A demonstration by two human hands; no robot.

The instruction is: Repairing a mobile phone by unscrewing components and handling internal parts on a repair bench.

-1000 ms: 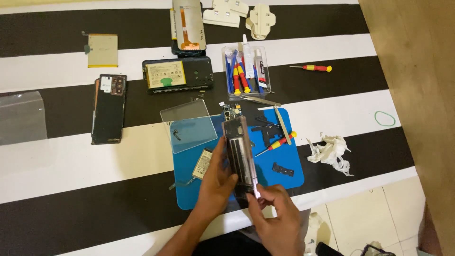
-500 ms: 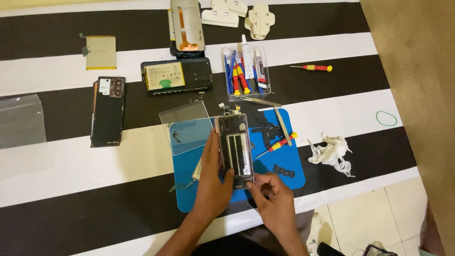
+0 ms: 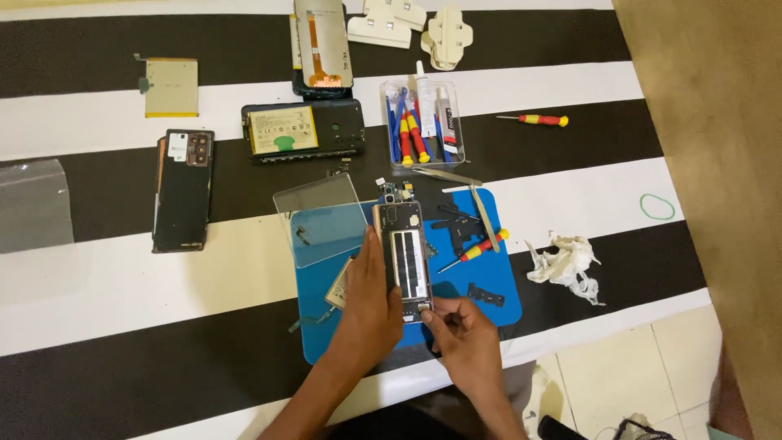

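An opened phone body [image 3: 407, 259] with its back off lies flat on a blue work mat [image 3: 489, 285]. My left hand [image 3: 371, 305] rests along its left side and holds it down. My right hand [image 3: 460, 334] pinches at the phone's lower right corner with closed fingertips; what they hold is too small to see. A red-and-yellow screwdriver [image 3: 476, 250] lies on the mat just right of the phone. Small black parts [image 3: 456, 228] lie on the mat beyond it.
A clear plastic sheet [image 3: 322, 218] overlaps the mat's upper left. Behind stand a clear tool box [image 3: 423, 122], another opened phone [image 3: 303, 130], a black phone [image 3: 182, 189], a screen panel [image 3: 323, 42]. Crumpled tissue [image 3: 568, 262] lies right; the table edge runs along the front.
The phone body was tilted up on its edge in my hands a second ago. It now lies flat on the mat, with my right hand moved to its lower corner.
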